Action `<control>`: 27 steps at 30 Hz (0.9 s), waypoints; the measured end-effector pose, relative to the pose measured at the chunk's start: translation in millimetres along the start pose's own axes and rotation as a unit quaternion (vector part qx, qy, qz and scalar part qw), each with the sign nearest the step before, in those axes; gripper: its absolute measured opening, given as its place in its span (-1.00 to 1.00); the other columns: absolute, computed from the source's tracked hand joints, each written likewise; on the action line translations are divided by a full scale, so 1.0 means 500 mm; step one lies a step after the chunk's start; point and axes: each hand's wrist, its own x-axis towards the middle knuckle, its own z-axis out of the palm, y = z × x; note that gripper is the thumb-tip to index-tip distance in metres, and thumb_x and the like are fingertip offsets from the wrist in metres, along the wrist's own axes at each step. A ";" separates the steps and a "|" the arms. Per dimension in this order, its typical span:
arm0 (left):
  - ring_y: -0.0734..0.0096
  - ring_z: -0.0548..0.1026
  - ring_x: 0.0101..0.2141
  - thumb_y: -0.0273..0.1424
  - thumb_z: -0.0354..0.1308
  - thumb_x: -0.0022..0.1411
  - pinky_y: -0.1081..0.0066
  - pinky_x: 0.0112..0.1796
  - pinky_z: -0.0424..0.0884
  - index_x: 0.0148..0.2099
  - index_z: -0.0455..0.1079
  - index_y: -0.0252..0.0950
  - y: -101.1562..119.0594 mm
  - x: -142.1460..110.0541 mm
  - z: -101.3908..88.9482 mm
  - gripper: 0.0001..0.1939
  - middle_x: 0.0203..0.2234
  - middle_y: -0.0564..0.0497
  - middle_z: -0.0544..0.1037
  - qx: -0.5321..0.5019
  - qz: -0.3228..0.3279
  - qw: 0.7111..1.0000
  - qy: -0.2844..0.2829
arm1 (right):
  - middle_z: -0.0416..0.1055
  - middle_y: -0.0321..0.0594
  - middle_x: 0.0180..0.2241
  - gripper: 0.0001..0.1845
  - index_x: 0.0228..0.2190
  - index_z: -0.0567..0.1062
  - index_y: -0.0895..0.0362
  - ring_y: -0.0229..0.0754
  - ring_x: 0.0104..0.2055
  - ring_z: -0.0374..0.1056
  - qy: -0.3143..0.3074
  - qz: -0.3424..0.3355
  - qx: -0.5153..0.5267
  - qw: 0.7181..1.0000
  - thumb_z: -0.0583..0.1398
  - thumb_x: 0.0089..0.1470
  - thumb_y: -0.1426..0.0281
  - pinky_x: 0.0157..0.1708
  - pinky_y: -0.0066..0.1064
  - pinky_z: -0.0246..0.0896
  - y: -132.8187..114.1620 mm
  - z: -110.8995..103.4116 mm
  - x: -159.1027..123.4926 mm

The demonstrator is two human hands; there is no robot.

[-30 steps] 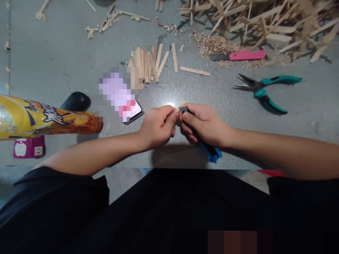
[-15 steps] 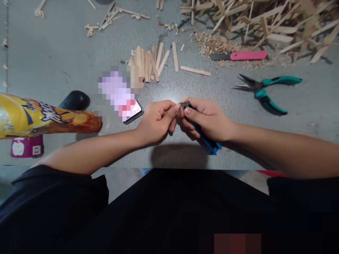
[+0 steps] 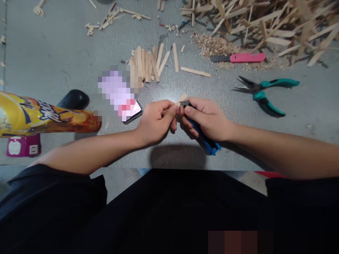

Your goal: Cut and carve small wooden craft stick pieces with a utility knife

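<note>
My left hand pinches a wooden craft stick between thumb and fingers. The stick's pale end pokes up past the fingertips, while its lower part is hidden in the grip. Wrapped in my right hand is a blue and black utility knife, its dark head beside the stick. Whether the blade touches the wood is too small to tell. Both hands are close together above the grey table. Beyond them, several loose craft sticks lie in a row, with a single stick off to the right.
A phone and a drink bottle lie to the left, near a purple plug adapter. Teal-handled pliers and a pink-handled cutter lie right. Behind are wood shavings and a stick pile.
Both hands keep their grips almost in place. The stick's end beside the knife head shows at a slightly different angle. The whole view has shifted slightly.
</note>
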 end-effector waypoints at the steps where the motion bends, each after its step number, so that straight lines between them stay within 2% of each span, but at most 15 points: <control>1: 0.43 0.58 -0.57 0.25 0.27 0.56 0.39 -0.51 0.44 -0.17 0.58 -0.23 0.001 0.000 0.000 -0.39 -0.59 0.06 0.63 0.003 -0.001 1.000 0.001 | 0.37 -0.45 -0.53 -0.73 -0.27 0.40 0.03 -0.30 -0.67 0.25 0.002 0.006 -0.007 1.000 0.17 0.60 0.32 -0.64 -0.42 0.25 -0.003 0.001 0.000; 11: 0.46 0.59 -0.56 0.22 0.14 0.64 0.39 -0.45 0.44 -0.19 0.57 -0.22 0.007 -0.007 -0.002 -0.37 -0.55 0.04 0.69 0.127 0.033 0.991 0.012 | 0.36 -0.41 -0.54 -0.66 -0.30 0.45 0.07 -0.32 -0.66 0.25 0.017 0.049 -0.050 0.997 0.09 0.62 0.43 -0.62 -0.45 0.26 -0.018 0.013 -0.008; 16: 0.46 0.62 -0.51 0.02 0.09 0.74 0.38 -0.34 0.47 -0.20 0.56 -0.21 0.004 -0.010 -0.003 -0.48 -0.53 0.07 0.70 0.199 0.078 0.977 0.015 | 0.34 -0.42 -0.55 -0.65 -0.30 0.47 0.08 -0.34 -0.67 0.24 0.028 0.062 -0.038 0.997 0.11 0.64 0.40 -0.64 -0.47 0.24 -0.017 0.018 -0.011; 20: 0.45 0.58 -0.52 -0.04 0.03 0.76 0.36 -0.35 0.44 -0.27 0.49 -0.19 0.006 -0.010 -0.002 -0.46 -0.55 0.07 0.67 0.233 0.122 0.965 0.003 | 0.34 -0.41 -0.56 -0.63 -0.31 0.47 0.08 -0.33 -0.69 0.25 0.028 0.078 -0.033 0.996 0.15 0.65 0.33 -0.67 -0.45 0.21 -0.014 0.019 -0.011; 23: 0.42 0.54 -0.53 -0.05 -0.01 0.77 0.34 -0.35 0.41 -0.31 0.44 -0.17 0.008 -0.008 -0.003 -0.44 -0.57 0.06 0.63 0.245 0.127 0.961 -0.012 | 0.34 -0.42 -0.58 -0.62 -0.32 0.43 0.06 -0.32 -0.69 0.26 0.029 0.085 -0.017 0.996 0.20 0.65 0.26 -0.68 -0.45 0.22 -0.012 0.019 -0.012; 27: 0.37 0.45 -0.56 -0.14 0.00 0.74 0.28 -0.37 0.32 -0.37 0.36 -0.15 0.007 -0.010 -0.005 -0.47 -0.61 0.04 0.54 0.280 0.119 0.952 -0.028 | 0.33 -0.43 -0.61 -0.61 -0.34 0.41 0.05 -0.32 -0.70 0.26 0.031 0.105 -0.020 0.994 0.18 0.65 0.32 -0.67 -0.46 0.21 -0.011 0.020 -0.013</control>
